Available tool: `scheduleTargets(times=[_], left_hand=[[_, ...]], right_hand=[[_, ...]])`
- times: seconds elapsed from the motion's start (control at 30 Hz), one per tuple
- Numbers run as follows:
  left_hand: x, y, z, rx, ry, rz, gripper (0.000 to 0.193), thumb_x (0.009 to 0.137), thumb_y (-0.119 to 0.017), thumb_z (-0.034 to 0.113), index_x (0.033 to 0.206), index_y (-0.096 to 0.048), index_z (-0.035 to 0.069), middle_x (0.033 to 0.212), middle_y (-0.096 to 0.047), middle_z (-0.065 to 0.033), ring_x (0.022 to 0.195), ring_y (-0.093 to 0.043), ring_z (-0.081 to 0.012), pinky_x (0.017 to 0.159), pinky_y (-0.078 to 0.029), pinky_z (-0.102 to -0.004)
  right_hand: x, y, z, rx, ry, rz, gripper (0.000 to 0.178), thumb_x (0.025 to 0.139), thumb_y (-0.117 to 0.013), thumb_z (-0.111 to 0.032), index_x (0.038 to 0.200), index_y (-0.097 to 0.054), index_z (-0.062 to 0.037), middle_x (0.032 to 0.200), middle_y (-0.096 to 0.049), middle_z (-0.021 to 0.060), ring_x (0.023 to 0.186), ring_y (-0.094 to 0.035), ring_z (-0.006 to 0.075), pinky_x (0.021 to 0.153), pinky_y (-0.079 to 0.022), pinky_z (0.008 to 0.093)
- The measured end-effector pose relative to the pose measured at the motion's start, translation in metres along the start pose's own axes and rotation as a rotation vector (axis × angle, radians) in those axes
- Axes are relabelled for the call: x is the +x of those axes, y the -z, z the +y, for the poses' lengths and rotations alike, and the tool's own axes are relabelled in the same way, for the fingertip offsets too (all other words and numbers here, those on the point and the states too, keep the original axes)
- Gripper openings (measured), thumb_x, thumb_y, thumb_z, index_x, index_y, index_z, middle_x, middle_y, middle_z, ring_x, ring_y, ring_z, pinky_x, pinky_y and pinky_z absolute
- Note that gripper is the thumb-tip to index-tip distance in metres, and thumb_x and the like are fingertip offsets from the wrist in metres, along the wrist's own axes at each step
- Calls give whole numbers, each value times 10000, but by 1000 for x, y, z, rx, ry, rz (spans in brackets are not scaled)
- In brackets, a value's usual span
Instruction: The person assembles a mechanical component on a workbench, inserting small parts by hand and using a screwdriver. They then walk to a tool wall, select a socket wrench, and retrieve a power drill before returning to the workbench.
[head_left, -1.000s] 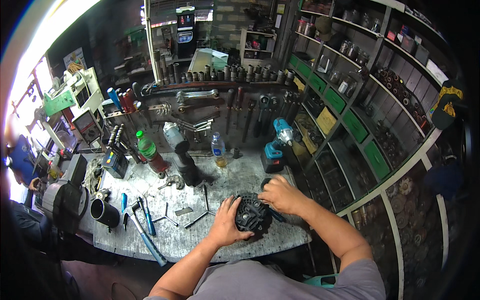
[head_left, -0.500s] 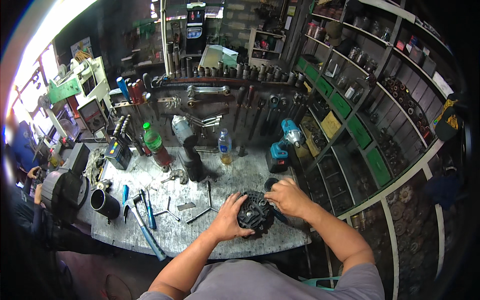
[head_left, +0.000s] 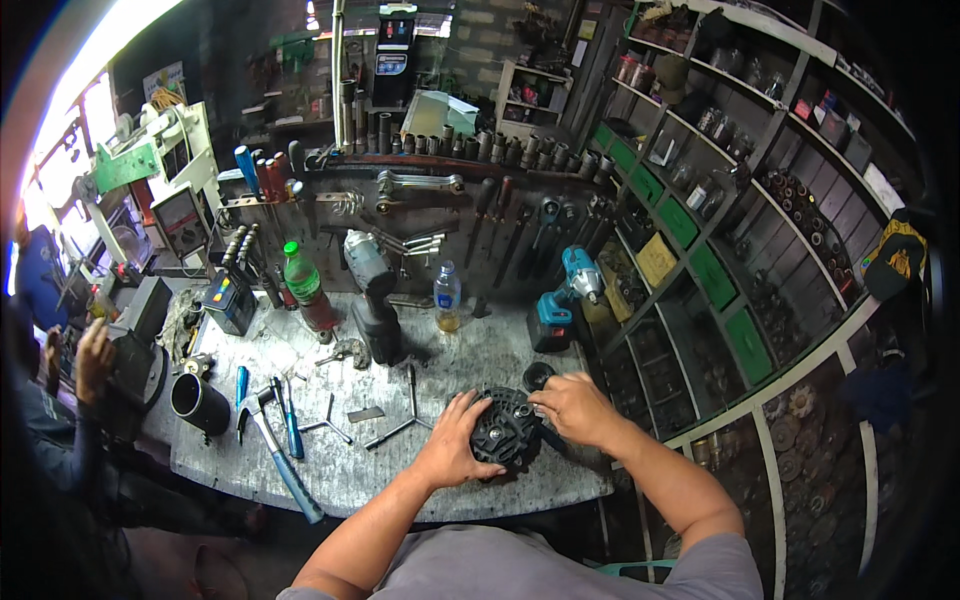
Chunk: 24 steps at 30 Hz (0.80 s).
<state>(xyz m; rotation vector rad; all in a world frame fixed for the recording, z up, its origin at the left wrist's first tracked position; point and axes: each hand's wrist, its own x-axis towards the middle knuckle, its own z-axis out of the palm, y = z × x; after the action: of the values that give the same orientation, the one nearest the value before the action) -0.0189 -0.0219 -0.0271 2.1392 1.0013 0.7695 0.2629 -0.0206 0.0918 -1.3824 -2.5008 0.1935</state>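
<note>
A round, dark, slotted metal housing [head_left: 497,434], which looks like an alternator's end, rests on the bench right in front of me. My left hand [head_left: 455,440] grips its left side, fingers on the upper edge and thumb low at the front. My right hand [head_left: 574,408] is closed at the housing's upper right edge. What its fingers pinch is hidden. Below that hand a dark blue piece [head_left: 550,436], perhaps a handle, lies beside the housing. Just behind my right fingers sits a small dark round ring or cup [head_left: 538,376].
Left on the bench are a hammer [head_left: 283,468], a black cylinder [head_left: 200,404] and Y-shaped wrenches [head_left: 408,425]. Farther back stand a grey impact wrench [head_left: 375,325], two bottles and a blue cordless driver [head_left: 556,315]. Shelves [head_left: 700,290] flank the right; a co-worker's hand [head_left: 95,355] shows far left.
My right hand shifts slightly at the housing's edge, while my left keeps its grip. The co-worker's hand at far left has risen. The whole view has tilted a little.
</note>
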Motion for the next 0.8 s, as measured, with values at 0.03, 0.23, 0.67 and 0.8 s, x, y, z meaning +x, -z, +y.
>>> scheduleTargets(times=[0.03, 0.23, 0.67, 0.8], left_hand=[[1, 1, 0, 7, 1, -8, 1312, 647, -1057, 489, 1702, -389, 86, 1773, -319, -306, 1666, -266, -534, 1364, -277, -600], [4, 7, -2, -34, -45, -15, 1257, 674, -1037, 478, 1699, -414, 101, 1759, -347, -304, 1650, -299, -532, 1355, -291, -592], [6, 9, -5, -51, -63, -30, 1243, 697, -1024, 490, 1708, -395, 132, 1773, -332, -275, 1658, -280, -531, 1347, -282, -621], [5, 8, -6, -46, -58, -30, 1256, 695, -1024, 500, 1712, -386, 134, 1774, -328, -273, 1659, -279, -530, 1346, -276, -630]], right_hand=[[6, 1, 5, -12, 29, -50, 218, 978, -773, -162, 1179, -852, -128, 993, -717, 78, 1088, -694, 326, 1094, -478, 570], [26, 5, 7, -135, 122, -189, 214, 988, -747, -197, 1167, -855, -148, 976, -764, 99, 1030, -734, 371, 1065, -559, 530], [26, 10, 2, -159, 256, -105, 245, 970, -722, -68, 1156, -859, -150, 1112, -705, 79, 1239, -624, 330, 1280, -340, 704], [19, 10, -5, -185, 49, -308, 235, 949, -776, -152, 1173, -839, -118, 973, -781, 156, 1021, -766, 384, 1033, -582, 559]])
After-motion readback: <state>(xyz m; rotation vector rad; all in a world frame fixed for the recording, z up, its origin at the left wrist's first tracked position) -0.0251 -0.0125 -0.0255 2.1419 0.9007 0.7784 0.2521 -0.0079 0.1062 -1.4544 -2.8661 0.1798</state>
